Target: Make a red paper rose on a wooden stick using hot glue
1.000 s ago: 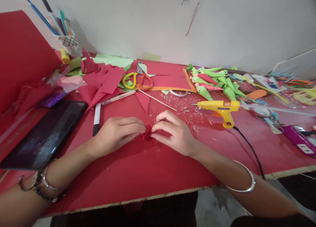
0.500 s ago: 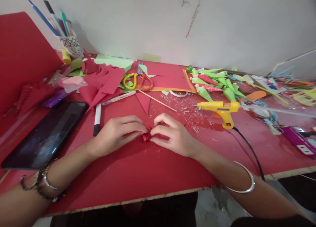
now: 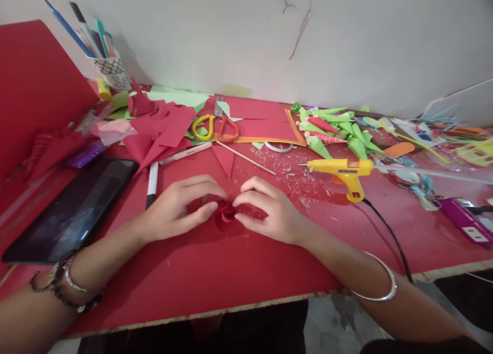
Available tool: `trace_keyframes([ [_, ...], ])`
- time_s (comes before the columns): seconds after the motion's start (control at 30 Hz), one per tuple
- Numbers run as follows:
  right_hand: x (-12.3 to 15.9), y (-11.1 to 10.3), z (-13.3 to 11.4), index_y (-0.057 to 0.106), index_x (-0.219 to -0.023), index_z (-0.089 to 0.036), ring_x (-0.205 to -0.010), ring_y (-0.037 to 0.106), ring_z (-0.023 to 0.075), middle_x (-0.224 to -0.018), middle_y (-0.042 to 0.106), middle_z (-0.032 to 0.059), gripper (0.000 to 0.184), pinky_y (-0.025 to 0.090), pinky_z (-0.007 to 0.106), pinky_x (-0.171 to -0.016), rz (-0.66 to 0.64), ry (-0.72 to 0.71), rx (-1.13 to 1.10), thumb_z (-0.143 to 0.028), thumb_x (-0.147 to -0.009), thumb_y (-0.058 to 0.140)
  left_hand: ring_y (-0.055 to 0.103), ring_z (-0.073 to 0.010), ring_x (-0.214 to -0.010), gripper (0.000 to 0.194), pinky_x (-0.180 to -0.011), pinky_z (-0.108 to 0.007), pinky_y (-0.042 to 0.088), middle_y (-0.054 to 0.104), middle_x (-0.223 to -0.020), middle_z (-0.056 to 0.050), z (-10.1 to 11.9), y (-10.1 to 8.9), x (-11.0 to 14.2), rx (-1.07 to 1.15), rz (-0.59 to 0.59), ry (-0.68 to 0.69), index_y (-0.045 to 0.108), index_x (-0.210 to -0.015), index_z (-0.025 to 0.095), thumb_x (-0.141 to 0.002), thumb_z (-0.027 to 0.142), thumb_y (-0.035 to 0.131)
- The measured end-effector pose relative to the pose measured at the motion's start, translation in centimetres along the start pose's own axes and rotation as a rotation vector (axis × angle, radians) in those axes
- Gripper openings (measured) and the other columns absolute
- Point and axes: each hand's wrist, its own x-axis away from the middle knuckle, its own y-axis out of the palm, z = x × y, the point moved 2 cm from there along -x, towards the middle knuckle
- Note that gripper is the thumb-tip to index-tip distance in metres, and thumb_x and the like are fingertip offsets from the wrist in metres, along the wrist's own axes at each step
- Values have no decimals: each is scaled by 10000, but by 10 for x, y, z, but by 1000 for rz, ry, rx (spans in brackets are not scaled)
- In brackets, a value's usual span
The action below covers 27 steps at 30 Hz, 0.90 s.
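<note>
A small coil of red paper (image 3: 228,213) sits between my fingertips, low over the red tabletop (image 3: 185,282), with a loose curled strip at its left side. My left hand (image 3: 179,208) has its fingertips at the coil's far side and its thumb at the left, a little apart from the fingers. From the right, my right hand (image 3: 273,210) pinches the coil between thumb and fingers. Just beyond them lie a red paper triangle (image 3: 224,160) and a thin wooden stick (image 3: 246,158).
A yellow glue gun (image 3: 342,172) lies to the right, its cord running off the front edge. Behind it are several green paper cones (image 3: 339,128). Scissors (image 3: 204,127) and red paper pieces (image 3: 165,125) lie at the back. A phone (image 3: 73,210) and a marker (image 3: 152,182) are at left.
My left thumb has drawn back from the fingers, so more of the coil shows. The red paper has turned between my hands, and its curled strip now shows at the near left.
</note>
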Motion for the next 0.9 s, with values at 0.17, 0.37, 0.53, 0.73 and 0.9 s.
trace_keyframes([
  [0.17,-1,-2,-2,436,-1086,-204,-944,495,177,-1027,497,60,502,431,308,-791,-53,60,-44,-406,-672,637,509,-196,-957,583,-800,-280,429,505,-1089,-75,-2,-6,0,-8,-148,-127,408,-1128,186,-651,430,636],
  [0.37,-4,4,0,435,-1072,-206,-925,507,166,-1011,504,48,421,432,305,-786,-130,123,-4,-367,-722,606,544,-166,-858,435,-709,-243,435,546,-983,-46,1,0,-2,-23,-244,-248,438,-1064,188,-701,362,604],
  [0.53,-3,7,2,428,-1058,-219,-866,524,143,-978,494,34,336,442,283,-755,-155,128,-61,-282,-760,571,546,-138,-762,319,-651,-226,426,554,-903,-26,-3,5,-1,-7,-213,-226,463,-1008,186,-733,311,565],
  [0.73,-3,8,1,425,-1049,-209,-885,521,142,-969,490,36,314,440,282,-782,-120,82,-114,-223,-767,560,520,-117,-714,236,-627,-211,425,521,-841,-9,-2,9,1,-27,-150,-178,449,-937,184,-756,296,550],
  [0.9,-2,7,-1,428,-1053,-208,-905,518,145,-994,491,45,325,446,286,-784,-114,41,-119,-234,-761,569,514,-124,-792,204,-689,-229,437,499,-914,-21,-2,11,1,-35,-155,-148,431,-958,189,-781,234,522],
])
